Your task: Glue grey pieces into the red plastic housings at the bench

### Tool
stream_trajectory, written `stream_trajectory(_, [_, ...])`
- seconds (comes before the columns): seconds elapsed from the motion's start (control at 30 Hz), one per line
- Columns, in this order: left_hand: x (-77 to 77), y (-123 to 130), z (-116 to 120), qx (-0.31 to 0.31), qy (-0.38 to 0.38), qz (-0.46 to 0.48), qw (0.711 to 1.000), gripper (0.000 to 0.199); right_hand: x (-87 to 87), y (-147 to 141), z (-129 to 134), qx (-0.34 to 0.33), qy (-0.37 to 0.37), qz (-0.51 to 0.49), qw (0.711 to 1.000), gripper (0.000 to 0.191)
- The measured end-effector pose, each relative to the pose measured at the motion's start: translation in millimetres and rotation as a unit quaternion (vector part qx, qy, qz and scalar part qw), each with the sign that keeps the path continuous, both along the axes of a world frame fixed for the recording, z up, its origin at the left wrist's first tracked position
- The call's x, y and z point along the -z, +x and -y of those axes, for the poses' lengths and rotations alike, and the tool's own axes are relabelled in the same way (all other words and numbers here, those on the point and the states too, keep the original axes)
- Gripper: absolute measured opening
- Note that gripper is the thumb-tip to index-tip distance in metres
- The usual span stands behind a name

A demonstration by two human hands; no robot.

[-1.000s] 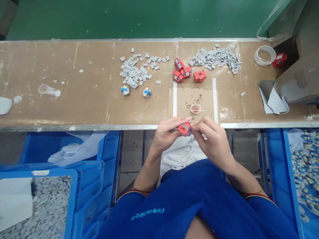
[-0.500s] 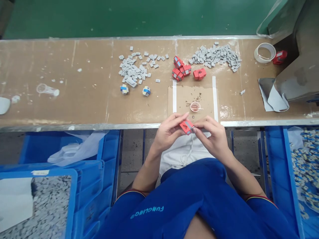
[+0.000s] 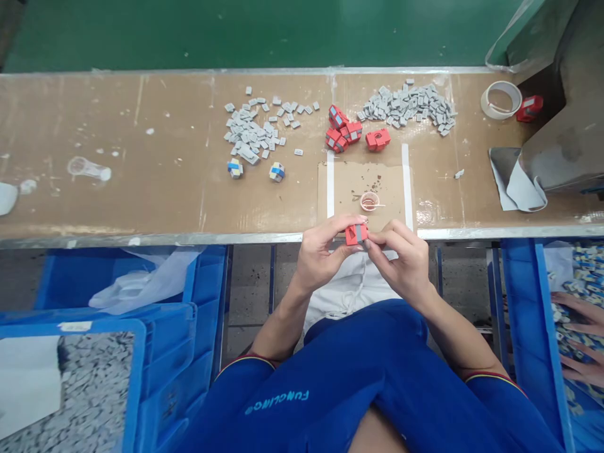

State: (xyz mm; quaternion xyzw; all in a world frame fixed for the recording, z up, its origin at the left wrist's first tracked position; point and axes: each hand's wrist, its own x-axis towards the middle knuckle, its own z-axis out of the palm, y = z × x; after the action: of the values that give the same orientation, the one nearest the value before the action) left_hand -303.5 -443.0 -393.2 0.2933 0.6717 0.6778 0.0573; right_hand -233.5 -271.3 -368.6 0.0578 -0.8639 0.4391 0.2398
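Observation:
A small red plastic block [image 3: 353, 234] with a grey band is held over the table's front edge by my left hand [image 3: 321, 250], thumb below and fingers above. My right hand [image 3: 401, 255] pinches at the block's right side; whatever sits between its fingertips is too small to make out. Just beyond the hands stands a small clear cup [image 3: 369, 201] with reddish liquid and a thin white stick in it. Further back lie several similar red blocks in a cluster [image 3: 343, 131], and a single red block [image 3: 378, 139] sits to their right.
Piles of small grey pieces [image 3: 252, 132] [image 3: 410, 106] lie at the back. Two white-and-blue blocks [image 3: 277, 172] sit left of the cardboard mat [image 3: 391, 182]. A tape roll [image 3: 501, 100] stands far right. Blue bins flank me; another person's hands [image 3: 582, 336] reach into the right one.
The red block has turned to lie more level, with the right fingers closed against its side. Another person's hands have come into the bin on the right.

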Motion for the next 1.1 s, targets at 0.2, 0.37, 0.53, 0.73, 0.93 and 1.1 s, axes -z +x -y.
stream_trajectory(0.2, [0.9,0,2,-0.011,-0.016,-0.006,1.0,0.042,-0.7,2,0,-0.002,0.001,-0.004,1.0,0.013])
stream_trajectory(0.37, [4.0,0,3,0.006,-0.008,0.009,1.0,0.046,-3.4,4,-3,-0.017,0.041,-0.006,0.999,0.013])
stream_trajectory(0.53, [5.5,-1,5,0.002,-0.021,0.005,1.0,0.039,7.1,-2,-3,-0.026,0.087,-0.011,0.996,0.019])
stream_trajectory(0.73, [10.1,-1,11,-0.014,-0.018,0.02,1.0,0.04,12.3,-5,2,-0.026,0.103,-0.032,0.994,0.02])
stream_trajectory(0.93, [5.8,-3,13,0.003,-0.001,0.034,0.999,0.04,0.0,-3,1,-0.074,0.068,-0.016,0.995,0.013])
stream_trajectory(1.1, [5.0,-1,15,-0.008,-0.018,0.036,0.999,0.039,9.5,-10,5,-0.08,0.022,-0.023,0.996,0.02])
